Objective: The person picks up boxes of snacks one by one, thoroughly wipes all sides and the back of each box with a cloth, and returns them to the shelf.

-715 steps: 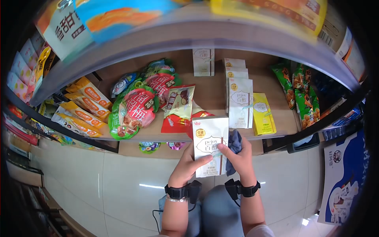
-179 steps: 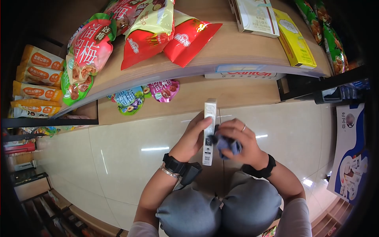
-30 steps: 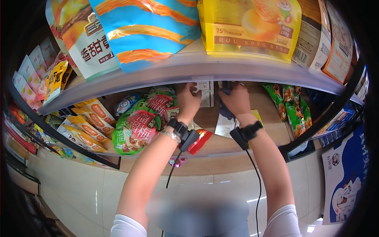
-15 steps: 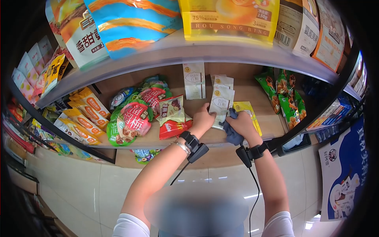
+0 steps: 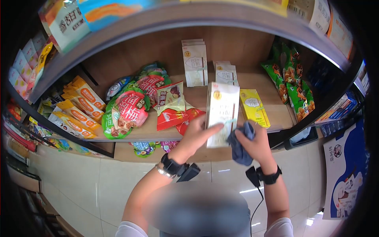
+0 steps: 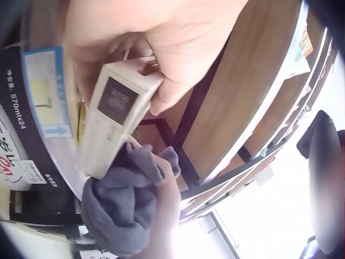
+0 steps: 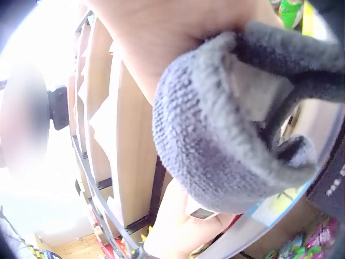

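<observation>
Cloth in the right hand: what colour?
The cloth is bluish grey; it shows best in the left wrist view.

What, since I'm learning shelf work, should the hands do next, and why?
Probably draw the cloth lightly across the front of the white box. The right hand holds the cloth bunched by the box's lower right side, while the left hand grips the box with its front toward the head camera, so that face seems easy to wipe.
</observation>
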`<action>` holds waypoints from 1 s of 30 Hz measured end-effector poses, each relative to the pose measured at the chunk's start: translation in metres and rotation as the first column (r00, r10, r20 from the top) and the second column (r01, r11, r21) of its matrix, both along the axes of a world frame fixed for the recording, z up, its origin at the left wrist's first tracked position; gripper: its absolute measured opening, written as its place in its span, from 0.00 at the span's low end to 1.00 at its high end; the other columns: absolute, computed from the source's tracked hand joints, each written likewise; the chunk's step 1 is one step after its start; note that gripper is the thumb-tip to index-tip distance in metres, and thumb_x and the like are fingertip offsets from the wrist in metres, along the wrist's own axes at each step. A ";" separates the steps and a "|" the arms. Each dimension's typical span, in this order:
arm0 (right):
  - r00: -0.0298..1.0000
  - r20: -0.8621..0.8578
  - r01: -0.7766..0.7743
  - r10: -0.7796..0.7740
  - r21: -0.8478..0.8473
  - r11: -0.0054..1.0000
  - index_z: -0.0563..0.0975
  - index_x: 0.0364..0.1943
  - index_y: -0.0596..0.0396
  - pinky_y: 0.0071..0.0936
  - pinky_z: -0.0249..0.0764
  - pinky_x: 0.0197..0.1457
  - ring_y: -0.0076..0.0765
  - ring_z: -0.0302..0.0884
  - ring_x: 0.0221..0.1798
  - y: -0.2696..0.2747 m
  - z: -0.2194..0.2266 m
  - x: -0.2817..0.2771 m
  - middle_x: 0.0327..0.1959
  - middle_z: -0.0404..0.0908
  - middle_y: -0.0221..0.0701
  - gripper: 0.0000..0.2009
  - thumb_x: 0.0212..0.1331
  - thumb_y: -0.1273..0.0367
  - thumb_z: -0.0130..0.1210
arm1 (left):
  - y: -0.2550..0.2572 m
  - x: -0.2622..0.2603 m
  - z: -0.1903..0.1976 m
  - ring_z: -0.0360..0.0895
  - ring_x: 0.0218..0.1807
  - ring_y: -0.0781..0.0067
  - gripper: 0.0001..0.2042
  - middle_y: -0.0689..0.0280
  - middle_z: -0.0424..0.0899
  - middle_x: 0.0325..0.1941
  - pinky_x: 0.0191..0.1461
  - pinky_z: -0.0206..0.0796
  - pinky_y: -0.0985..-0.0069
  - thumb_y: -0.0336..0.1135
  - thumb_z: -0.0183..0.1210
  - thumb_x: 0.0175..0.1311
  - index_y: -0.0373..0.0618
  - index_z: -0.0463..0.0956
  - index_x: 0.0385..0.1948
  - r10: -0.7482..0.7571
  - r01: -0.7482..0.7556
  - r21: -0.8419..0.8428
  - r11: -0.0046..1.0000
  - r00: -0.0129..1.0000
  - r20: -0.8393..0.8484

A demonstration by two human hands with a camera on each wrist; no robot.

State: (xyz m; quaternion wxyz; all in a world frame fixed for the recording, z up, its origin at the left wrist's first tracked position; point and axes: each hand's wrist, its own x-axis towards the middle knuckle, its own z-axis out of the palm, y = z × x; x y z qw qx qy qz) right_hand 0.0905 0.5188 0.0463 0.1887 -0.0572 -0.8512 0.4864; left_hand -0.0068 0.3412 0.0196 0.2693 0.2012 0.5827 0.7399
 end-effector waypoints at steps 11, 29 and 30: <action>0.988 0.044 -0.148 0.147 0.030 0.988 0.79 0.33 0.60 0.30 0.73 0.43 0.43 0.78 0.36 -0.010 -0.091 0.059 0.31 0.79 0.38 0.09 0.44 0.76 0.59 | -0.063 0.060 -0.121 0.61 0.69 0.69 0.35 0.60 0.63 0.69 0.71 0.53 0.69 0.27 0.58 0.61 0.41 0.49 0.69 -0.482 0.445 0.187 0.876 0.777 0.406; 0.988 -0.038 -0.111 0.149 0.499 0.860 0.75 0.49 0.52 0.41 0.72 0.48 0.51 0.71 0.47 -0.059 -0.167 0.021 0.50 0.74 0.38 0.29 0.32 0.79 0.62 | -0.071 0.079 -0.196 0.71 0.59 0.71 0.33 0.64 0.74 0.54 0.63 0.64 0.71 0.20 0.54 0.49 0.45 0.60 0.63 -0.335 0.241 0.234 0.942 0.630 0.700; 0.990 -0.055 -0.090 0.132 0.473 0.876 0.76 0.48 0.52 0.41 0.72 0.49 0.51 0.71 0.47 -0.061 -0.170 0.020 0.50 0.74 0.38 0.28 0.32 0.79 0.62 | -0.069 0.080 -0.190 0.71 0.59 0.71 0.32 0.65 0.74 0.54 0.63 0.64 0.72 0.20 0.54 0.48 0.45 0.61 0.61 -0.325 0.248 0.214 0.945 0.634 0.702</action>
